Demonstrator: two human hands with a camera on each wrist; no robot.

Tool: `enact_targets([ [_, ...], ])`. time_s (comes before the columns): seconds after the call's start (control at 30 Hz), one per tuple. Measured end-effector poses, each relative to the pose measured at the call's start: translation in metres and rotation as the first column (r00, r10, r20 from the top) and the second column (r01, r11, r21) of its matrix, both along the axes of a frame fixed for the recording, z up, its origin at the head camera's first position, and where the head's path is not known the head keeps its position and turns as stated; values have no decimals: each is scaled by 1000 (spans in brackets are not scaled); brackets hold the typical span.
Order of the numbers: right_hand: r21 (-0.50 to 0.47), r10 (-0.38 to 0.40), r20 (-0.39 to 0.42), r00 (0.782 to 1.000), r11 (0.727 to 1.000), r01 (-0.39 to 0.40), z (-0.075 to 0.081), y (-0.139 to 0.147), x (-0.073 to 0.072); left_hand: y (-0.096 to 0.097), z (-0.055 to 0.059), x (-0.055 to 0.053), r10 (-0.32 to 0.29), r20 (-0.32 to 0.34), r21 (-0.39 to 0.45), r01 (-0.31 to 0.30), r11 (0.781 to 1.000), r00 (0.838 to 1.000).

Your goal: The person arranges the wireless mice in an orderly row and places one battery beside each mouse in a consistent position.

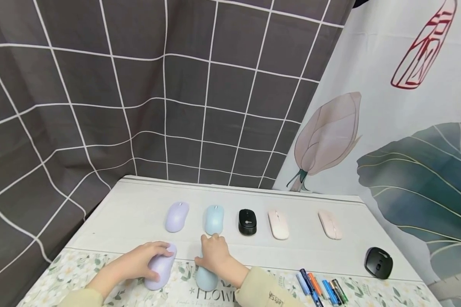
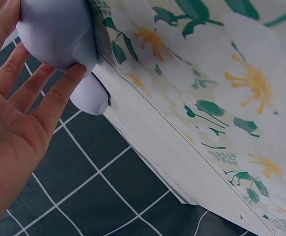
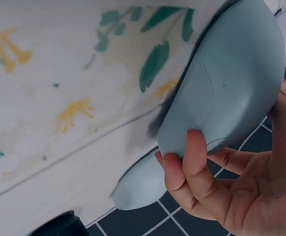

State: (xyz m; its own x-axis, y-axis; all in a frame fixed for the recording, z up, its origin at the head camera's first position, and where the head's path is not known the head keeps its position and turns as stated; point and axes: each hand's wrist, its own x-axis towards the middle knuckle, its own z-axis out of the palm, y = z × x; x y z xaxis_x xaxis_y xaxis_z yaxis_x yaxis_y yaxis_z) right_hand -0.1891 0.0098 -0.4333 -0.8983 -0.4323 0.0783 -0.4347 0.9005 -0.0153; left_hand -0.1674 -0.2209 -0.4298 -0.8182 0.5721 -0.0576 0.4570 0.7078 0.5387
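Observation:
Near the front left of the table, my left hand [image 1: 138, 259] grips a lavender computer mouse [image 1: 162, 269], thumb on one side and fingers on the other. The left wrist view shows the fingertips along the edge of this mouse [image 2: 56, 29]. My right hand [image 1: 216, 254] holds a light blue mouse [image 1: 206, 280] by its far end and side. In the right wrist view that mouse [image 3: 231, 83] hides part of the fingers. Just beyond the hands lie a second lavender mouse [image 1: 176, 217] and a second light blue mouse [image 1: 214, 219].
Farther right in the row are a black mouse [image 1: 247, 221], a pale pink mouse [image 1: 278, 224] and another pale pink mouse [image 1: 330, 224]. A second black mouse [image 1: 378, 262] sits at the right edge. Several markers [image 1: 311, 286] lie right of my right sleeve, on the floral cloth.

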Motion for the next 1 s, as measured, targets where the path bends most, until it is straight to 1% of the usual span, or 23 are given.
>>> enact_targets([
  [0.2,31,-6,-4,1000,999,6,-5,2,0,3,1,0,-5,-14,-4,5,1000,1000],
  [0.3,41,14,-40,999,999,-13,-9,3,0,4,1,-1,-10,-10,-5,10,1000,1000],
  [0.33,45,28,-76,997,999,-25,-15,4,-1,5,1,-1,-11,-8,-4,11,1000,1000],
  [0.4,63,40,-116,992,997,-33,-15,4,0,5,1,-1,-9,0,-2,9,1000,1000],
  [0.53,140,44,-178,983,990,-19,-16,2,1,4,1,-1,0,11,4,0,1000,1000],
  [0.57,154,27,-155,988,988,-3,-11,0,3,4,1,0,1,13,3,-1,1000,1000],
  [0.67,189,-32,-106,994,981,52,-10,-2,4,3,2,0,0,12,-2,0,1000,1000],
  [0.73,190,-76,-60,995,978,86,-8,-2,4,4,2,0,-3,4,-10,3,1000,1000],
  [0.8,194,-100,-29,995,975,103,-7,0,4,3,2,0,-7,-5,-15,7,1000,1000],
  [0.9,199,-82,-6,997,977,82,-2,6,3,2,2,1,-8,-11,-17,8,1000,1000],
  [1.0,199,-46,14,999,979,42,11,20,1,1,1,2,-9,-10,-12,9,1000,1000],
])
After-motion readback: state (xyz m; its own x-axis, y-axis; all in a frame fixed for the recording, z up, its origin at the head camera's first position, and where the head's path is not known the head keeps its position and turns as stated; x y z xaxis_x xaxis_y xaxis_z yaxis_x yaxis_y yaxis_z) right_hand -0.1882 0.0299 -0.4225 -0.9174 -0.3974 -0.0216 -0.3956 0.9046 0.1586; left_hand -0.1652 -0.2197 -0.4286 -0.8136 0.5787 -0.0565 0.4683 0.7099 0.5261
